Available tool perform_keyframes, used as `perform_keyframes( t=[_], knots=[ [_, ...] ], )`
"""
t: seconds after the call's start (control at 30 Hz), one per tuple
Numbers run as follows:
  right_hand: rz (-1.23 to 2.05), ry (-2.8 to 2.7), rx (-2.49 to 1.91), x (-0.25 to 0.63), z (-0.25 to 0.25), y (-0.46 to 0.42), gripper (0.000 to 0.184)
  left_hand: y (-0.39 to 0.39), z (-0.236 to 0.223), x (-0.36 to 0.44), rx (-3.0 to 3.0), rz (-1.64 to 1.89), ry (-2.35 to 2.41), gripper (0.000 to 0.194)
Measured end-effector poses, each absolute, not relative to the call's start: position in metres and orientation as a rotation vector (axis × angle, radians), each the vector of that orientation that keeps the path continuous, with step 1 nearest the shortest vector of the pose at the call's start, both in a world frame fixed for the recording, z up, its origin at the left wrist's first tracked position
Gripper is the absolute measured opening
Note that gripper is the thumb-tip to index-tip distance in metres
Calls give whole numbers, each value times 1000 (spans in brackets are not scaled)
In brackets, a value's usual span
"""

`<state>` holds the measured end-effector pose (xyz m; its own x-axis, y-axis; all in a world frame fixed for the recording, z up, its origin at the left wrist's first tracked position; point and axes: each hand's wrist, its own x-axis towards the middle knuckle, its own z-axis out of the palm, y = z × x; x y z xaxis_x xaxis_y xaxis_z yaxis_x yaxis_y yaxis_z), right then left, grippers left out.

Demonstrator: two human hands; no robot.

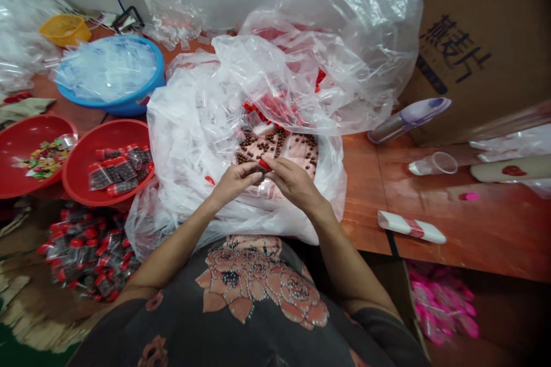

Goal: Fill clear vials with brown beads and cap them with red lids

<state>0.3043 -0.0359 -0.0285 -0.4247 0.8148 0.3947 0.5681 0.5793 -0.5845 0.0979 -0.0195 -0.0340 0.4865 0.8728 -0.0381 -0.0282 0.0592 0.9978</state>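
Head view: left hand [235, 182] and right hand [295, 183] meet over the open mouth of a clear plastic bag [193, 126]. Both are closed, fingers curled around a small red-capped vial [262, 167] between them. Fingers hide most of it, so the exact grip and whether its cap is seated are unclear.

Loose brown beads [275, 146] lie on a pink surface [301, 152] just beyond the hands, inside the bag. Left of the left hand, a red basin [81, 166] holds more capped vials [116, 171]; a similar heap of vials [86, 252] lies on the floor below it. Right of the right hand, a white-and-red roll [411, 227] lies on the table [365, 183].

Risks: small, smooth vial could slip from the fingertips and vanish into the bag folds. A poorly seated cap could pop and spill its contents. Loose beads could roll down the slippery plastic if the bag shifts. Bag film could also snag an elbow or wrist.
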Motion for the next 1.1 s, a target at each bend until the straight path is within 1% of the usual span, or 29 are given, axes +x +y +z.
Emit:
perform_keyframes(
  t=[0.1, 0.13, 0.2, 0.27, 0.33, 0.4, 0.47, 0.5, 0.6, 0.67, 0.73, 0.8, 0.87, 0.97, 1.03, 1.1],
  knots=[
    [421, -2177, -1113, 300, -37, -39, 70, -21, -39, 100, 1266, 842, 849, 43],
    [426, -2171, -1127, 299, -40, -41, 75, -22, -40, 101, 1236, 848, 847, 46],
    [487, -2125, -1145, 296, -43, -43, 78, -23, -41, 103, 1174, 866, 828, 53],
    [640, -2027, -1129, 294, -44, -45, 75, -25, -41, 106, 1131, 883, 801, 62],
    [858, -1805, -1121, 294, -43, -46, 66, -27, -39, 108, 1109, 881, 781, 63],
    [1045, -1476, -1151, 295, -41, -46, 49, -28, -38, 108, 1103, 867, 775, 59],
    [1141, -1179, -1198, 295, -38, -45, 33, -29, -37, 109, 1107, 871, 782, 56],
    [1157, -1079, -1213, 295, -37, -44, 31, -29, -38, 109, 1110, 877, 787, 55],
    [1133, -941, -1211, 289, -31, -43, 38, -29, -39, 109, 1135, 876, 797, 55],
    [1083, -968, -1206, 285, -27, -44, 34, -30, -40, 109, 1159, 868, 799, 55],
    [1024, -1083, -1224, 284, -25, -45, 21, -31, -39, 109, 1171, 867, 801, 53],
    [931, -1235, -1251, 286, -24, -47, 15, -32, -37, 107, 1168, 879, 804, 51],
    [812, -1409, -1258, 292, -23, -48, 16, -32, -35, 106, 1163, 886, 798, 50],
    [654, -1688, -1215, 303, -19, -49, 24, -32, -33, 105, 1165, 876, 769, 54],
    [602, -1821, -1182, 310, -17, -49, 29, -32, -34, 105, 1171, 867, 754, 56],
    [590, -1899, -1155, 313, -15, -49, 31, -32, -36, 105, 1175, 862, 735, 57]
  ],
)
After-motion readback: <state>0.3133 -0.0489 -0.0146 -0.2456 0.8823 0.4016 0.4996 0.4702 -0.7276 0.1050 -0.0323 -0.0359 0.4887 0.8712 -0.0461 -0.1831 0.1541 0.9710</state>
